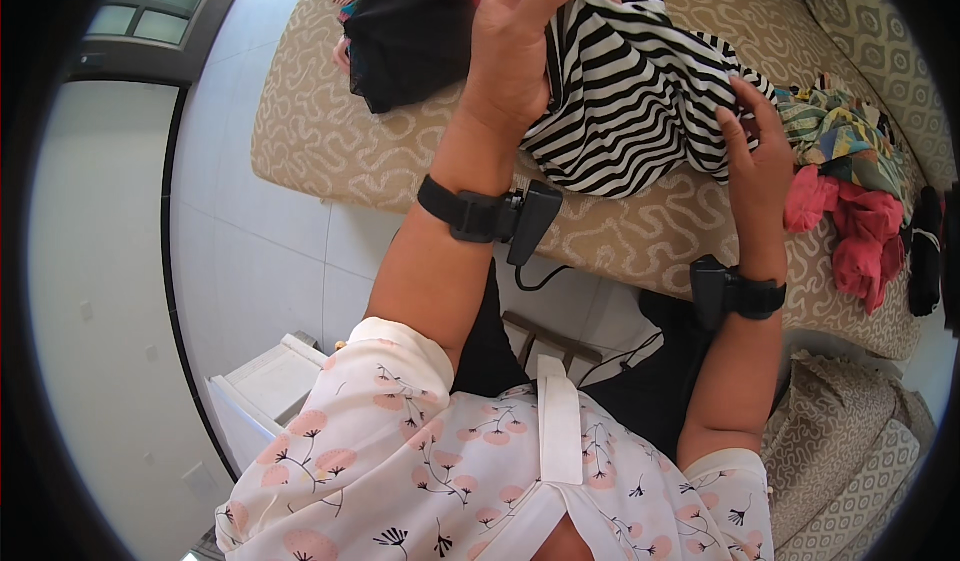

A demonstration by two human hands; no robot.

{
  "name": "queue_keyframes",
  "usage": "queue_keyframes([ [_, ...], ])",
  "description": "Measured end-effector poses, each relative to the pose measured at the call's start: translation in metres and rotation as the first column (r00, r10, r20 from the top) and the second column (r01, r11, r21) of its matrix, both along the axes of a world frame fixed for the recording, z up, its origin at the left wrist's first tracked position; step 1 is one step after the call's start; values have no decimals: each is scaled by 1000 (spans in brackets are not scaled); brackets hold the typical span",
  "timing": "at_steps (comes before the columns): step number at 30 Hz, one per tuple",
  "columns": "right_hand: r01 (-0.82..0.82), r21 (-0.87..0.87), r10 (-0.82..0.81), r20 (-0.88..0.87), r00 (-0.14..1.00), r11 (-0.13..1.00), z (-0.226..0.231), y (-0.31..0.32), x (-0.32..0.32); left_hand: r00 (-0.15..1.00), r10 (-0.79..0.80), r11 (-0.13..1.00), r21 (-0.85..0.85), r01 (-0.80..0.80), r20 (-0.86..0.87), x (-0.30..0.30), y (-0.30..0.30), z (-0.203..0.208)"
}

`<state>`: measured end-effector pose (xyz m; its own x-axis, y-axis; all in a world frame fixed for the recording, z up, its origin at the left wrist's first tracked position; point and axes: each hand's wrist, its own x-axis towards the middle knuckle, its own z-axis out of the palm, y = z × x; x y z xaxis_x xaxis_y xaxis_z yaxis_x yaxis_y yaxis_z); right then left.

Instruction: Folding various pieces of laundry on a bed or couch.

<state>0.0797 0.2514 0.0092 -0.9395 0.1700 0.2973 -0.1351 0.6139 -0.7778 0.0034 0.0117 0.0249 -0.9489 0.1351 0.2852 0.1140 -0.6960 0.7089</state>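
A black-and-white striped garment [625,91] lies bunched on the beige patterned couch seat, its upper left part lifted. My left hand [515,51] pinches that raised edge between thumb and fingers. At the garment's right side my right hand [757,146] has its thumb and fingers curled round a fold of the striped cloth. Both wrists wear black straps with small black boxes. Part of the garment's far side is hidden behind my left hand.
The couch seat [330,146] spreads under the clothes. A black garment [410,41] lies left among other clothes. On the right are a multicoloured patterned cloth [845,141], pink cloth [865,236] and a rolled black item [926,251]. A white cabinet [265,386] stands lower left.
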Motion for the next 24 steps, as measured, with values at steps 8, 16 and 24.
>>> queue_keyframes([
  [8, -189, -156, 210, 132, 969, 970, -1, -1, 3, 996, -91, 908, 408, 92, -23, -2, -13, 4],
  [16, -49, -895, -121, -114, 986, 444, -5, 48, -6, 961, 261, 947, -220, -236, 90, -1, -5, 9],
  [24, -98, -905, -373, -267, 889, 414, 10, 55, -5, 958, -258, 634, -770, 69, -126, 7, 8, -4],
])
